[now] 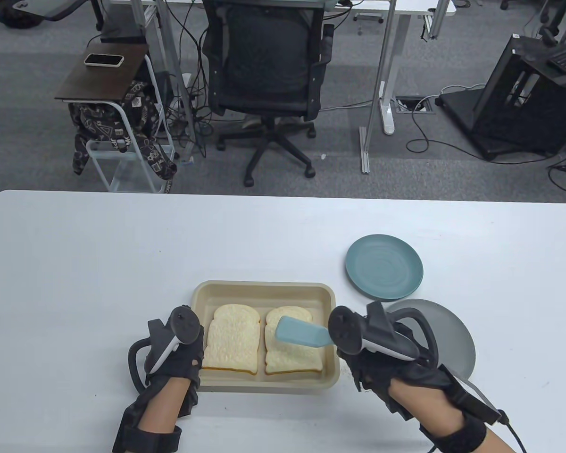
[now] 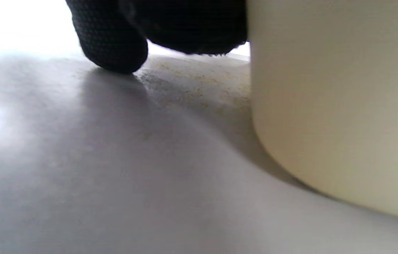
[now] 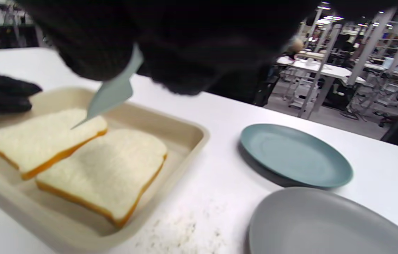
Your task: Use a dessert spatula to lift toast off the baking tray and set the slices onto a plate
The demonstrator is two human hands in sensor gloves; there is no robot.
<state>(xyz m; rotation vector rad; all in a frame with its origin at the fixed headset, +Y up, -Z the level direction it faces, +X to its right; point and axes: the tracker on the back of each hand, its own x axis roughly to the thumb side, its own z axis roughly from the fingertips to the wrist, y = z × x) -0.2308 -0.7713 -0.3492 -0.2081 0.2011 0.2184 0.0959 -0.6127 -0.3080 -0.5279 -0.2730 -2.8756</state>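
Note:
Two pale toast slices, left (image 1: pixel 232 339) and right (image 1: pixel 290 361), lie side by side in the beige baking tray (image 1: pixel 264 286). My right hand (image 1: pixel 353 349) grips the handle of a pale blue dessert spatula (image 1: pixel 302 331). Its blade hangs above the right slice and points left. The right wrist view shows the blade (image 3: pixel 109 98) raised over the toast (image 3: pixel 110 169). My left hand (image 1: pixel 195 342) holds the tray's left rim, with its fingers (image 3: pixel 1 93) over the edge. One fingertip (image 2: pixel 114 46) rests on the table beside the tray wall (image 2: pixel 336 106).
A teal plate (image 1: pixel 384 273) sits beyond the tray's right corner. A grey plate (image 1: pixel 448 330) lies partly under my right hand. Crumbs dot the white table (image 3: pixel 184 225) by the tray. An office chair and desks stand past the far edge.

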